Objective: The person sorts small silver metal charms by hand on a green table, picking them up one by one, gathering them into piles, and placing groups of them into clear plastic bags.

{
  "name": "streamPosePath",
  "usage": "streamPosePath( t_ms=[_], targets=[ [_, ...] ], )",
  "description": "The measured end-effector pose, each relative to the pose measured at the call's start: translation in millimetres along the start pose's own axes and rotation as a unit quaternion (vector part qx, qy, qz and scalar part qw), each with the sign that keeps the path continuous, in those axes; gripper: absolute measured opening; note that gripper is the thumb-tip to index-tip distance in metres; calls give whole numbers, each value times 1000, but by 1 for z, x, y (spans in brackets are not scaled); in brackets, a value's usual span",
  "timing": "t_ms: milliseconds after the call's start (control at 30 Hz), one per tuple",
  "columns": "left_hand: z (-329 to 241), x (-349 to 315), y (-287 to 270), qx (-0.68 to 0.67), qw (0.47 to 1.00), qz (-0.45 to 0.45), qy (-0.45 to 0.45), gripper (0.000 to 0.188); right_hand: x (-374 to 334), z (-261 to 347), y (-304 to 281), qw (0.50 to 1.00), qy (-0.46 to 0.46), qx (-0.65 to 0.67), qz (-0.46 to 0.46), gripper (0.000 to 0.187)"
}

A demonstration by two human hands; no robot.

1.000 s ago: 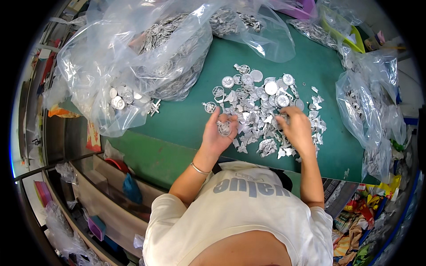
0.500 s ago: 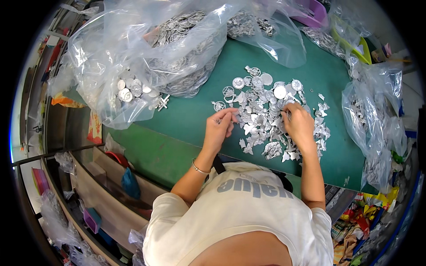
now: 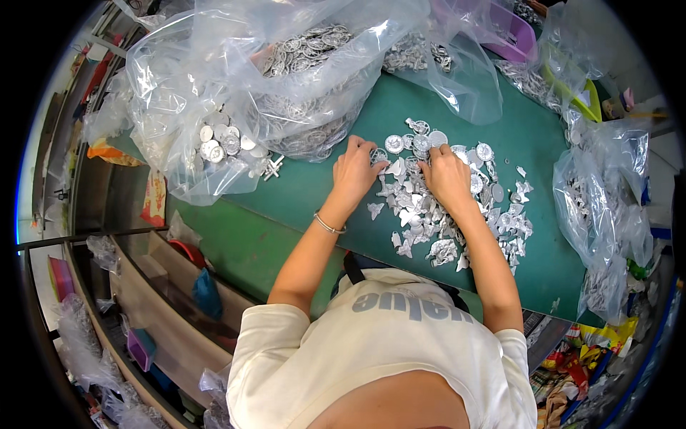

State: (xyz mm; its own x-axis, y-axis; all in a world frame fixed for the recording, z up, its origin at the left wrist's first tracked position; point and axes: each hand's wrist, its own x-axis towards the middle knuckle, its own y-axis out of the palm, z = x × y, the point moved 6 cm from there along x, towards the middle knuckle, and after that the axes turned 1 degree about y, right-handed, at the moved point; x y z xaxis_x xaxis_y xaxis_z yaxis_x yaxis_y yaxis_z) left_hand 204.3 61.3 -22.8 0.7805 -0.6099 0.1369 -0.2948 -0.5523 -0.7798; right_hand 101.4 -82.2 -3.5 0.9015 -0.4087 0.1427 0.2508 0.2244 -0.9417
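A heap of silver-coloured metal charms [image 3: 411, 204] lies on the green table in front of me, with round medallions, butterfly shapes and other small pieces. At the heap's upper left edge, my left hand [image 3: 354, 171] curls its index finger and thumb around a round openwork charm [image 3: 379, 156]. My right hand [image 3: 449, 177] is over the middle of the heap, fingers bent down among the pieces near a plain round disc [image 3: 437, 139]. What its fingertips pinch is hidden. A single butterfly-shaped charm [image 3: 374, 210] lies apart, below my left hand.
A large clear plastic bag [image 3: 314, 107] full of silver charms stands at the far left, beside a pile of round medallions [image 3: 221, 144] and a cross-shaped charm [image 3: 273, 168]. More bagged charms [image 3: 600, 200] lie right. Purple [image 3: 511, 36] and green bins [image 3: 582, 93] stand far right.
My left hand has moved up to the round openwork charm at the heap's edge. My right hand has moved left across the heap. The whole view has shifted slightly.
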Motion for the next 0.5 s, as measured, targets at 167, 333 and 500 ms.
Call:
streamPosePath(
  t_ms=[167,333,500],
  targets=[
    [7,5,4,-96,995,26,-22,28,4,-6,-2,999,10,25,36,26],
    [25,-6,21,-577,788,78,-199,21,6,0,3,996,-75,-20,54,25],
    [3,-26,16,-803,503,133,-291,21,3,-6,-6,985,-163,4,55,32]
  ],
)
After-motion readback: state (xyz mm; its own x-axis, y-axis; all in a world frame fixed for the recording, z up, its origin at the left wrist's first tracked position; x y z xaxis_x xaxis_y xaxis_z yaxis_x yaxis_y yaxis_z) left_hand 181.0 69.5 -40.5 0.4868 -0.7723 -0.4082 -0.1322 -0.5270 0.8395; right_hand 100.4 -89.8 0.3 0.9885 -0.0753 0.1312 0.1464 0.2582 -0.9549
